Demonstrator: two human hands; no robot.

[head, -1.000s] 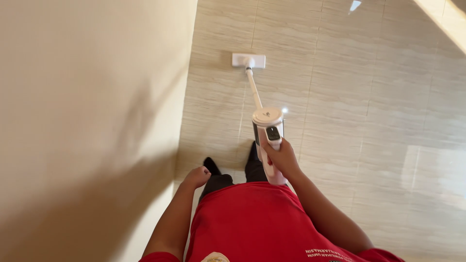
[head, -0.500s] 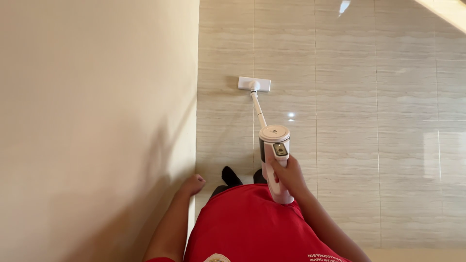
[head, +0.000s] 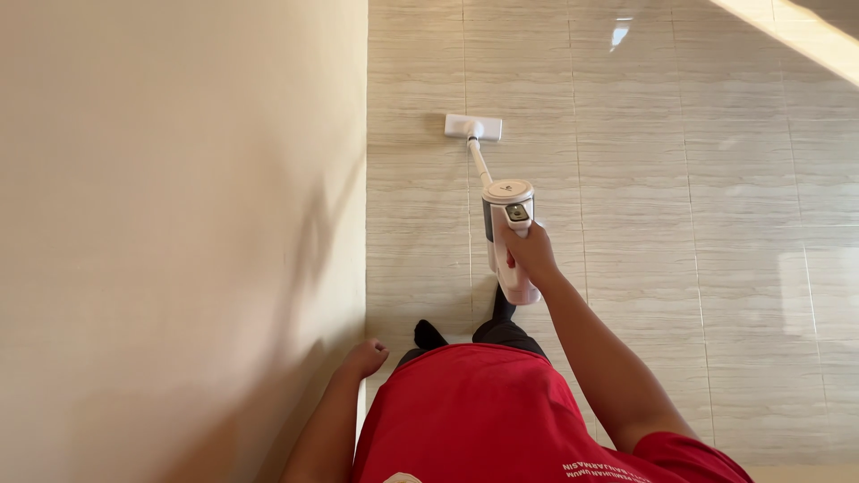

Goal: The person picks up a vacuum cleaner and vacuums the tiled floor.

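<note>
My right hand [head: 531, 253] grips the handle of a white cordless stick vacuum [head: 507, 215], arm stretched forward. Its thin tube slants down to a flat white floor head [head: 473, 127] resting on the beige tiled floor [head: 698, 233] ahead of me. My left hand [head: 368, 356] hangs at my side in a loose fist, holding nothing, close to the wall. I wear a red shirt and dark trousers; one dark foot shows below the vacuum body.
A plain cream wall [head: 179, 224] fills the left side, its base running straight ahead just left of the floor head. Glossy tiles with light reflections spread to the right. A bright strip crosses the top right corner.
My right arm has pushed the vacuum forward, away from my body, and the floor head has slid farther along the tiles beside the wall. My left hand stays at my side.
</note>
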